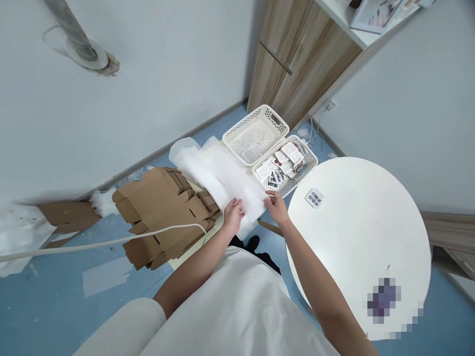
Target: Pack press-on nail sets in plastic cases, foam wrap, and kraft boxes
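Sheeting lies before outstretched arms, left fingers parted, right fingers perhaps pinching it.

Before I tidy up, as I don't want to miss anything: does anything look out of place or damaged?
One small pack lies on the round table while similar-looking packs sit in a white basket; it may be misplaced. At upper left, a ragged brownish patch by the pipe breaks the smooth wall.

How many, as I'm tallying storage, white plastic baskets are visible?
2, side by side: one white perforated plastic basket near the brown wood-grain cabinet, another basket nearer the round white table.
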A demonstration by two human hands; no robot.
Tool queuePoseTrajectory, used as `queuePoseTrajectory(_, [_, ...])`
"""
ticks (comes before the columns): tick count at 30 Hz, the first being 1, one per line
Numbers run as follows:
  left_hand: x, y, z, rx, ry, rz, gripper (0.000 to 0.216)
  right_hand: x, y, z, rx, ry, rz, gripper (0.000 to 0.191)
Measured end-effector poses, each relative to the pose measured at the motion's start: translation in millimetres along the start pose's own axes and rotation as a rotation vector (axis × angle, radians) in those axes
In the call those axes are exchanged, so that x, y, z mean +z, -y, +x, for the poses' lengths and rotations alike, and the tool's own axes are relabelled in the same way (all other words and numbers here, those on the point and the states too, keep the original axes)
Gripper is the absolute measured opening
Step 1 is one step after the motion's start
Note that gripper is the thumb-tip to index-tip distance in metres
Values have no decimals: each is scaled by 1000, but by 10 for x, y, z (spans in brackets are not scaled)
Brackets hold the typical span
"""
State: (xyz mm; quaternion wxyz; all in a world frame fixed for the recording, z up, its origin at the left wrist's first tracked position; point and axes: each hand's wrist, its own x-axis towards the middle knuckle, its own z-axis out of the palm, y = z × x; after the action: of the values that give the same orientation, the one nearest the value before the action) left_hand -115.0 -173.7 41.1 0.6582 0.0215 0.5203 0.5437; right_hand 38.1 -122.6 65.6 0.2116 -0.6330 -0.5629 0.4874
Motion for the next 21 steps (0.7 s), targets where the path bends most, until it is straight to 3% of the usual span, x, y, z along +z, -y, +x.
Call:
queuePoseTrajectory(3, [63, 35, 2, 2, 17, 29, 32, -85, -44, -128, -56, -76, -150, 33])
queuePoseTrajectory(6, [137, 136, -31, 48, 12, 117, 31, -127, 4, -284, -224, -208, -306, 36])
queuePoseTrajectory(10, [274, 263, -120, 101, 97, 201, 30, -139, 47, -485, -332, -55, -323, 42])
queuePoseTrajectory(15, [472, 383, -245, 35, 355, 301, 32, -237, -113, -761, -171, -43, -32, 59])
queuePoseTrajectory(18, [597, 487, -351, 21, 512, 390, 32, -383, -263, -987, -77, -122, 127, 49])
queuePoseTrajectory(21, [760, 643, -505, 27, 582, 490, 32, -564, -427, -1251, -18, -221, 292, 37])
